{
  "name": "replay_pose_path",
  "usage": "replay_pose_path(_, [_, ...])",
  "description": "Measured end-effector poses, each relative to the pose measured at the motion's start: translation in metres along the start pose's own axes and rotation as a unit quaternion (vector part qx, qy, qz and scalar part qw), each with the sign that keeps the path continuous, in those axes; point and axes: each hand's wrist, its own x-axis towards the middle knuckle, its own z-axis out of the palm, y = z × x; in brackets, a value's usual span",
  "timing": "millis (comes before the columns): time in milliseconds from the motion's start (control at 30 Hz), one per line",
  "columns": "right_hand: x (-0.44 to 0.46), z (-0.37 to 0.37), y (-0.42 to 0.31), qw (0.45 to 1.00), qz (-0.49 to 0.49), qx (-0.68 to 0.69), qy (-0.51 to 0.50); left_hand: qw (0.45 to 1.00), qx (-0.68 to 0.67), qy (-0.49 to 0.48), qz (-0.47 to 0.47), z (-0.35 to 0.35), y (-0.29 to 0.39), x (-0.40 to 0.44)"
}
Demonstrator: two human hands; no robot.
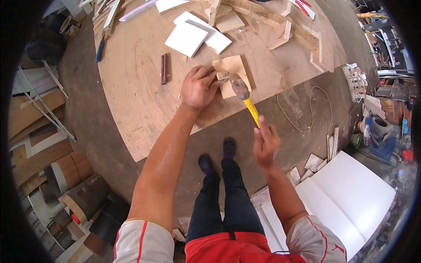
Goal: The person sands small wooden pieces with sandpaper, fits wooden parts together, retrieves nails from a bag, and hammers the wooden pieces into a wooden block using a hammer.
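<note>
My right hand [266, 142] is wrapped round the yellow handle of a hammer [240, 87]. Its grey metal head is over a small pale wooden block [232, 65] near the table's front edge. My left hand [199, 87] is at the block's left side, thumb and fingers pinched together at its edge. Something small and greyish shows at those fingertips, too small to name, close beside the hammer head. Left of this hand lie two short dark reddish-brown sticks [164, 69], side by side on the plywood table [140, 109].
White square panels [187, 38] lie behind the block. Wooden strips and angled frames [318, 48] stand at the back right. A dark-handled tool [100, 49] rests at the left edge, red-handled pliers [302, 6] at the far right. A cord [312, 109] trails over the floor.
</note>
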Motion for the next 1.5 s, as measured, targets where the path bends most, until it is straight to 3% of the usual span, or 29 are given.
replay_pose_path(167, [0.014,0.011,0.004,0.999,0.036,-0.002,-0.016,1.000,-0.023,0.011,-0.002,0.003,0.001,-0.001])
replay_pose_path(267, [-0.003,0.005,0.014,1.000,0.009,0.023,0.017,1.000,-0.020,0.011,-0.006,0.000,-0.001,0.000])
replay_pose_path(467, [0.005,-0.012,0.029,0.996,-0.087,-0.025,-0.022,1.000,-0.013,0.013,-0.004,0.003,-0.002,0.000])
replay_pose_path(567, [0.017,-0.011,0.009,0.996,-0.061,0.052,0.025,1.000,-0.008,0.014,-0.004,0.002,-0.002,-0.002])
replay_pose_path(667, [0.026,-0.010,-0.002,0.998,-0.049,0.041,0.025,1.000,-0.008,0.016,-0.005,0.004,-0.003,-0.003])
replay_pose_path(767, [0.025,-0.004,0.004,0.997,0.038,0.002,-0.072,1.000,-0.003,0.014,-0.002,0.006,-0.001,-0.003])
replay_pose_path(967, [0.018,-0.013,-0.009,0.999,-0.017,0.035,0.012,1.000,-0.004,0.014,-0.004,0.007,-0.003,-0.002])
replay_pose_path(1167, [0.027,0.004,-0.004,0.997,0.038,-0.002,-0.064,1.000,-0.006,0.012,0.001,0.005,0.000,0.002])
replay_pose_path(1267, [0.027,-0.003,-0.012,0.999,-0.036,0.001,0.028,1.000,-0.001,0.008,-0.007,0.004,-0.001,-0.002])
replay_pose_path(1433, [0.020,0.000,-0.001,0.998,0.019,-0.006,0.059,1.000,0.004,0.007,-0.008,0.004,-0.002,-0.001])
replay_pose_path(1500, [0.027,-0.006,0.009,0.994,0.079,-0.073,0.034,1.000,-0.002,0.012,-0.010,0.004,-0.001,-0.001])
